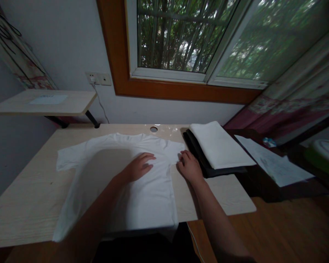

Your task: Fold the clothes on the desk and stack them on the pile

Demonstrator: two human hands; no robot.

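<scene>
A white T-shirt (150,193) lies spread on the light wooden table, its neckline toward the wall and its lower edge reaching the table's front edge. My left hand (138,167) rests on the chest of the shirt, palm down, with the fingers stretched out and holding nothing. At the end of the right sleeve (175,152) is my right hand (190,166), its bent fingers and thumb closed on the sleeve's hem. Small wrinkles run across the cloth near that sleeve, and a shadow falls over the shirt's left half.
Folded white cloth (222,146) lies on folded black cloth (193,144) at the table's right. A raised shelf (79,104) stands at the back left, below a wall socket (98,78). Papers (274,160) lie on a dark surface beyond the table (235,195). A window is behind.
</scene>
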